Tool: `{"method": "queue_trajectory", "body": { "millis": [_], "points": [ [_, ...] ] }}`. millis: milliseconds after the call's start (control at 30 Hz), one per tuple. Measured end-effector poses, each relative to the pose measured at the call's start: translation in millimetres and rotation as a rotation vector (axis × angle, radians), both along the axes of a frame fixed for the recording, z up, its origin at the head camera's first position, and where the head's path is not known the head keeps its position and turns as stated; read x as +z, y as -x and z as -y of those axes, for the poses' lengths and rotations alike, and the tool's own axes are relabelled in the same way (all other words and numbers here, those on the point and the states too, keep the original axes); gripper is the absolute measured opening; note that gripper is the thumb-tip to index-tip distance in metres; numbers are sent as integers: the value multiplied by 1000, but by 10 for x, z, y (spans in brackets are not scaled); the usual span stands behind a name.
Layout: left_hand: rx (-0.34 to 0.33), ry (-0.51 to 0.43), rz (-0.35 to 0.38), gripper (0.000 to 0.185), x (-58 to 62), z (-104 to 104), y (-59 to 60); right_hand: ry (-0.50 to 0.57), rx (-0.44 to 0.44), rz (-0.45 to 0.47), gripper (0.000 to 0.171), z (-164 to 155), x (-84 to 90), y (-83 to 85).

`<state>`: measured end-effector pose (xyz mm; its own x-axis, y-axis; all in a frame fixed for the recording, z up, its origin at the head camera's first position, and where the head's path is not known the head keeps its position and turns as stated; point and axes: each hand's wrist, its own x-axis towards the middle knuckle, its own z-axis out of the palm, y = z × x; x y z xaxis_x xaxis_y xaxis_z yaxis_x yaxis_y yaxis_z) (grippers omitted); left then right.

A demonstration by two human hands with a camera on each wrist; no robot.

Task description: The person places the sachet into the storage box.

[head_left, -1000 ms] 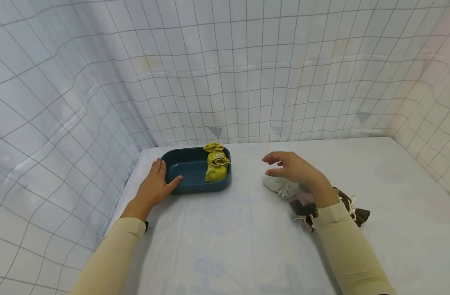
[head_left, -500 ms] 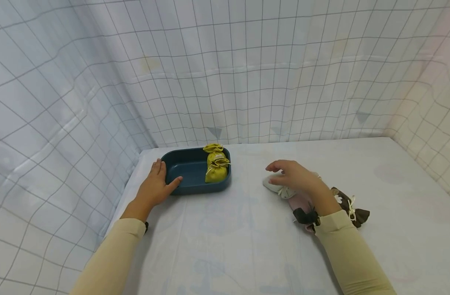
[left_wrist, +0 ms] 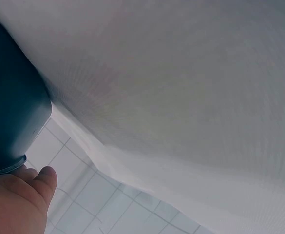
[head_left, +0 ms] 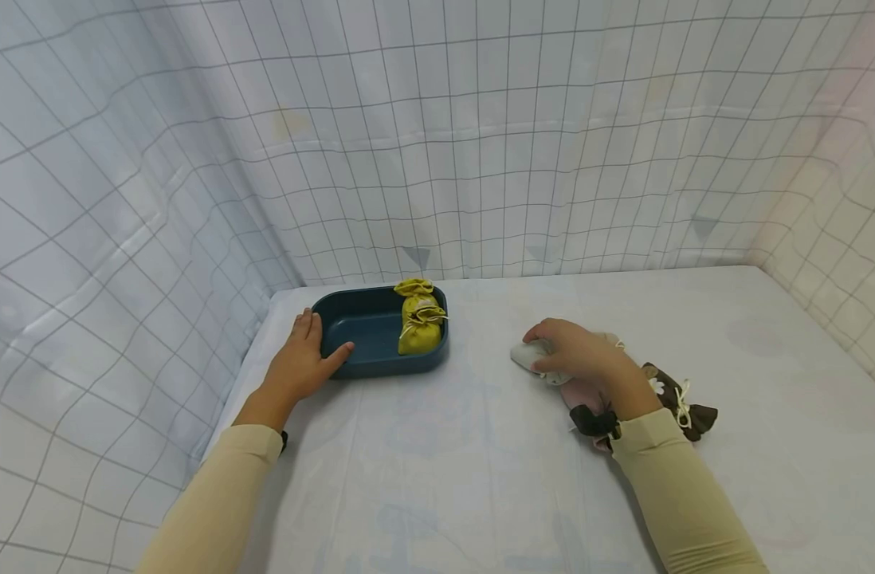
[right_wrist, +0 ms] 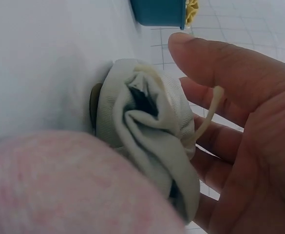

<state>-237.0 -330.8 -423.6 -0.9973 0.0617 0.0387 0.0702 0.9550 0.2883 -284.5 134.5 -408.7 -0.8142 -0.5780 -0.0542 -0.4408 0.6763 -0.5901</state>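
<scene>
Presently right hand (head_left: pixel 577 355) curled its fingers (right_wrist: pixel 215 63) around the grey pouch (head_left: pixel 527 356) mid-table, while left hand (head_left: pixel 299 363), fingers flat, steadied the blue tray (head_left: pixel 359 319) at the far-left corner.

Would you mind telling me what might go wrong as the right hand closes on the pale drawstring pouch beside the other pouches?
1. The right hand cups the pale grey pouch with fingers only partly closed; the soft fabric may slip from a loose grip.
2. Its drawstring dangles by the thumb and may snag.
3. The pink pouch and brown pouch lie close by, so the wrist may drag them.
</scene>
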Motion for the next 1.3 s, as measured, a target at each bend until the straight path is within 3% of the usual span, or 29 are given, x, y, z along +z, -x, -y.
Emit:
{"method": "queue_trajectory", "body": {
  "millis": [1000, 1300],
  "points": [
    [4, -8, 22, 107, 12, 2, -10, -36, -4, -23, 46, 48, -63, -6],
    [3, -9, 16, 105, 13, -14, -12, -61, 1, -68, 40, 67, -66, 52]
  ]
}}
